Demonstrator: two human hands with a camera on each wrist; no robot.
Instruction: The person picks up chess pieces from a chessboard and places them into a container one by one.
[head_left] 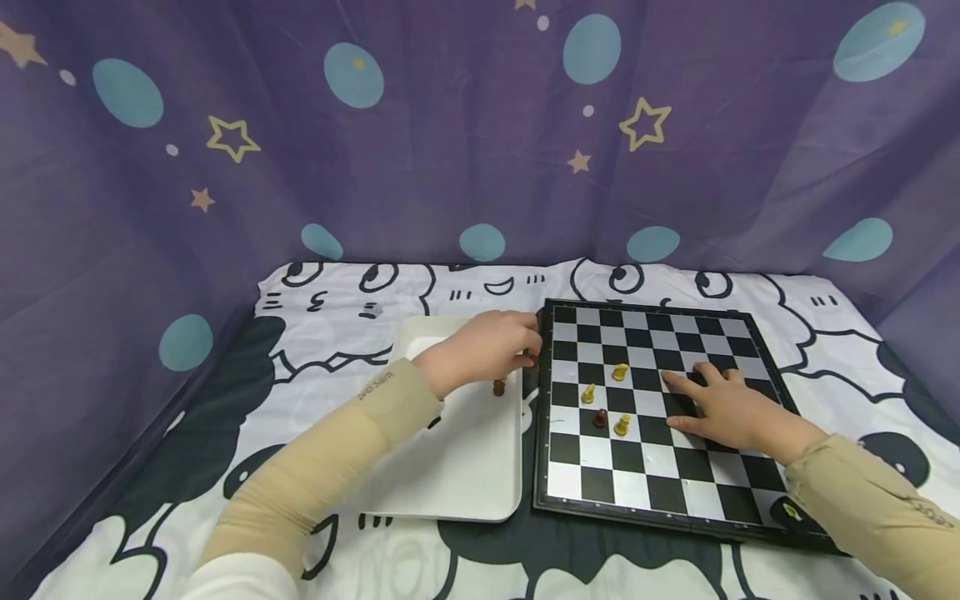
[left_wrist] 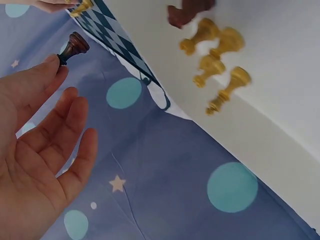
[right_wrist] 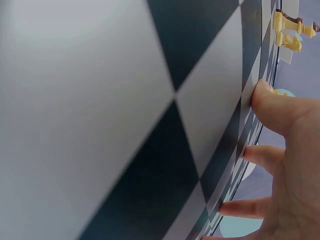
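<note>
My left hand (head_left: 491, 346) is over the far right edge of the white tray (head_left: 457, 475), beside the chessboard. Between its thumb and forefinger it pinches a dark brown chess piece (left_wrist: 75, 46), base outward; its top is hidden by the fingertips. Fingers spread, my right hand (head_left: 723, 408) rests on the right half of the chessboard (head_left: 667, 492), holding nothing. Left of that hand stand a yellow knight (head_left: 620, 372), two other yellow pieces (head_left: 588, 393) (head_left: 622, 425) and a dark red piece (head_left: 601, 418).
In the tray lie several yellow pieces (left_wrist: 232, 87) and a reddish-brown piece (head_left: 498, 387). A patterned black and white cloth (head_left: 330, 292) covers the table. Behind it hangs a purple curtain (head_left: 465, 142). A dark round object (head_left: 787, 511) sits at the board's near right corner.
</note>
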